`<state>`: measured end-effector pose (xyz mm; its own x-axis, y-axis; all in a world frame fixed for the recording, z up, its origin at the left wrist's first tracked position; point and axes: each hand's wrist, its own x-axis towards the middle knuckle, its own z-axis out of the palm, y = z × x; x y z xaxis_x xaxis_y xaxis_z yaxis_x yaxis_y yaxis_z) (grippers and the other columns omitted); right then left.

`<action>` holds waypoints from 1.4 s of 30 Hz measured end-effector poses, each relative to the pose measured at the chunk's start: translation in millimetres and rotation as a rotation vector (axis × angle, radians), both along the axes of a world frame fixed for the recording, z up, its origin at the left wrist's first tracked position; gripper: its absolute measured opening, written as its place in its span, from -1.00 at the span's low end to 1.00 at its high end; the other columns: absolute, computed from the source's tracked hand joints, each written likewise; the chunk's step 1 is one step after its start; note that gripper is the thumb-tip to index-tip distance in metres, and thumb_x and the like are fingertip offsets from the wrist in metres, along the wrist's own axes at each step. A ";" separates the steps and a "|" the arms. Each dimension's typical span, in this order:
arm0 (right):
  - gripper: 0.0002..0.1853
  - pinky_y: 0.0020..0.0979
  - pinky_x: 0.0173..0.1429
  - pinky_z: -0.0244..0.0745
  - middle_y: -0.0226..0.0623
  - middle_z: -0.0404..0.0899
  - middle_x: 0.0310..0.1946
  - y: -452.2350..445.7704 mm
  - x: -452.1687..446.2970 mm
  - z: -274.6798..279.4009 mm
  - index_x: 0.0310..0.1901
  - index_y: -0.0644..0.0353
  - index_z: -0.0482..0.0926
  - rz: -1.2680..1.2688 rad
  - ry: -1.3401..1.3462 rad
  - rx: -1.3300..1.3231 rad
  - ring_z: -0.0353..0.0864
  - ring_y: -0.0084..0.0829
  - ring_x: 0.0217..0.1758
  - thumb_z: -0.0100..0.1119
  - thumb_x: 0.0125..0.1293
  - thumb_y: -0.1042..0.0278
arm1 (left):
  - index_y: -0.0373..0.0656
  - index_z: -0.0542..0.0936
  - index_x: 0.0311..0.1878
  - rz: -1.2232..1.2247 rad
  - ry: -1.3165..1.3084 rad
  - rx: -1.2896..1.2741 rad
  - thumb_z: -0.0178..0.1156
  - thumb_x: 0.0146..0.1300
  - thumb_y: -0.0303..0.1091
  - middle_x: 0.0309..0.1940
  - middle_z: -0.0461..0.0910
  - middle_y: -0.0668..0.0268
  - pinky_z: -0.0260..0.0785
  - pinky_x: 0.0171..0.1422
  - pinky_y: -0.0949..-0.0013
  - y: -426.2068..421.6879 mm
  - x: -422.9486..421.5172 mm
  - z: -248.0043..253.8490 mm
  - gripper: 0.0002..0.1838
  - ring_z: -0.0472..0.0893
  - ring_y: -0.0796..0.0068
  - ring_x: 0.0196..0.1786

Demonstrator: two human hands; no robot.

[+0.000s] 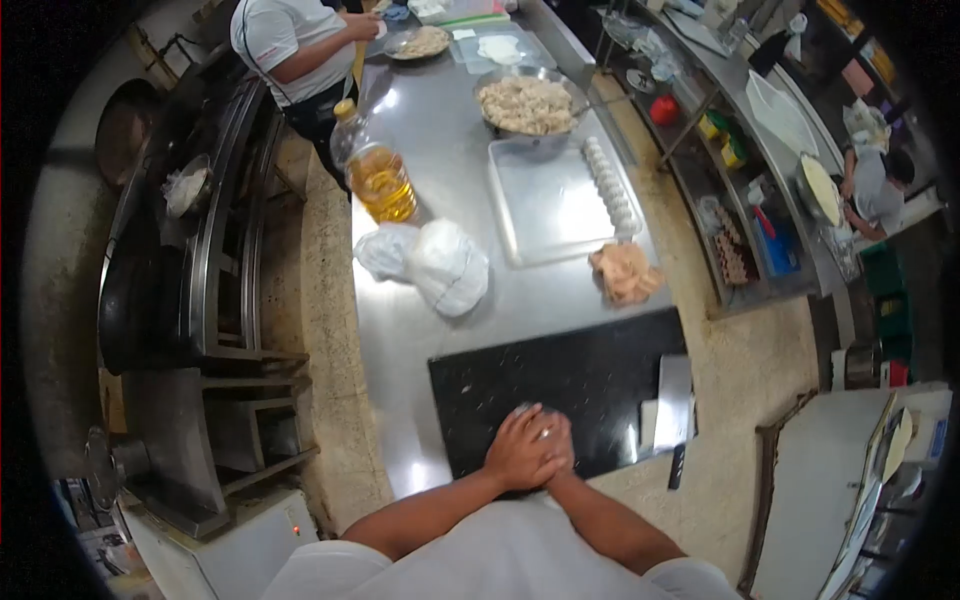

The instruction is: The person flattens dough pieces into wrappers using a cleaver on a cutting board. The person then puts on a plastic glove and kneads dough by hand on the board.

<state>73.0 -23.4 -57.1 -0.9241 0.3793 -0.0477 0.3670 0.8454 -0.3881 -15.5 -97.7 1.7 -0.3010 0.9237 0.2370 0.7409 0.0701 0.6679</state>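
My left hand (521,447) and my right hand (562,457) are pressed together over the near edge of a black cutting board (540,372). Their fingers are closed around each other; a small pale spot shows between them, but what they hold is hidden. To the right on the board lies a cleaver (675,392) with a wide blade and dark handle, beside a small white block (649,424). Beyond the board sit a crumpled orange-brown cloth (626,273) and a clear plastic tray (505,215) with a row of small white dumplings (608,188) along its right side.
A bottle of yellow oil (378,180) and a white plastic bag (447,268) stand on the steel table's left side. Farther back is a bowl of pale filling (527,103). A co-worker (300,50) stands at far left, another person (882,190) at right.
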 end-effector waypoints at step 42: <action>-0.44 0.17 0.52 0.12 -0.04 0.40 0.29 74.1 -5.0 56.7 0.22 0.01 0.63 -0.083 0.237 -0.233 0.24 0.09 0.46 0.25 0.19 0.02 | -0.08 0.42 0.44 -0.064 1.331 -0.684 0.05 0.38 0.03 0.49 0.34 0.17 -0.21 0.72 -0.02 48.7 28.8 -69.7 -0.36 0.18 0.15 0.58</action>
